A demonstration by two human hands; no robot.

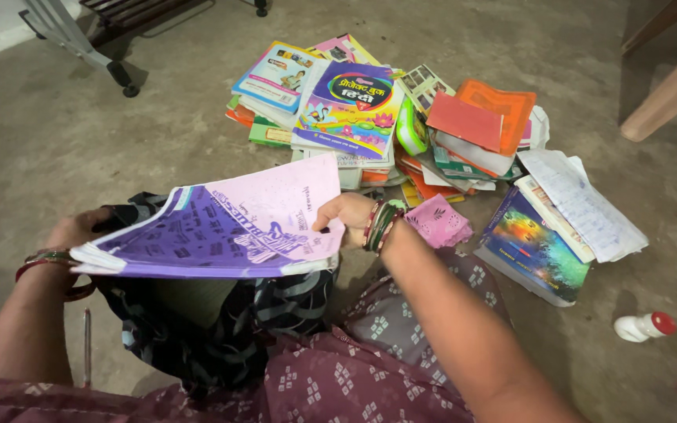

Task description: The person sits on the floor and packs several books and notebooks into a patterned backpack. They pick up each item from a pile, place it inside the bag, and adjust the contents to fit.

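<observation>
Fingers of my right hand (344,215) pinch the purple workbook (221,227) by its near corner; my left hand (80,229) grips the bag (221,313) rim beneath. Held so thinly, I judge the floppy workbook could sag and slip.

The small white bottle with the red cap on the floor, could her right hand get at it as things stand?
Probably not right away: the right hand is holding the purple book, and the bottle lies well off to the right, though bare floor leaves the path open.

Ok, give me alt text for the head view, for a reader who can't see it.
Both hands hold a purple book over an open dark bag: left hand at its spine end, right hand at its pink cover. Behind, a pile of books covers the concrete floor.
</observation>
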